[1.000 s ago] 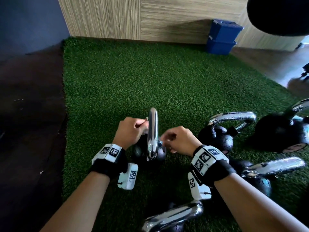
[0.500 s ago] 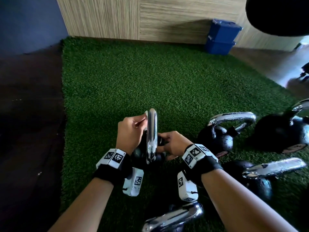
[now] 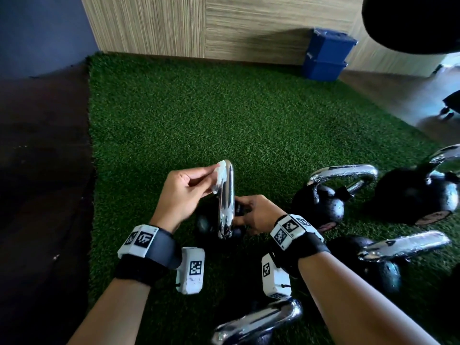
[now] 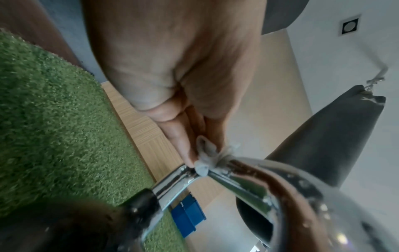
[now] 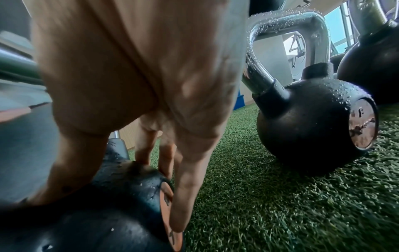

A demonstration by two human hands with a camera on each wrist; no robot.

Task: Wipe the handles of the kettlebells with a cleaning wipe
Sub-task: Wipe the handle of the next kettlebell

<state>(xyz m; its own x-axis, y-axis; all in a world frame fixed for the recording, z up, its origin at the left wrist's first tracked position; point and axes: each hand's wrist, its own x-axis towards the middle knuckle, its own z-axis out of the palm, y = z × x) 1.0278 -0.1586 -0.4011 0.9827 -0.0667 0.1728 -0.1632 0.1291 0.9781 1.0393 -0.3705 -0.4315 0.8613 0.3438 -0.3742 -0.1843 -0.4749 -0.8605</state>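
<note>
A small black kettlebell [image 3: 206, 226] with a chrome handle [image 3: 227, 195] stands on the green turf between my hands. My left hand [image 3: 184, 190] pinches a crumpled white wipe [image 3: 220, 175] against the top left of that handle; the left wrist view shows the wipe [image 4: 205, 159] pressed onto the chrome handle [image 4: 172, 184]. My right hand [image 3: 256, 212] grips the black kettlebell ball [image 5: 121, 204] from the right, fingers [image 5: 183, 196] spread down over its side.
Several more wet chrome-handled kettlebells lie on the turf: one [image 3: 323, 202] right of my hands, a larger one [image 3: 418, 197] beyond it, one [image 3: 388, 260] by my right forearm, one handle [image 3: 258, 322] below. Blue boxes [image 3: 326, 56] stand at the wooden wall. Dark floor borders the turf on the left.
My left hand has slid the wipe up the handle from its middle to its top. My right hand has moved in from beside the handle and taken hold of the ball.
</note>
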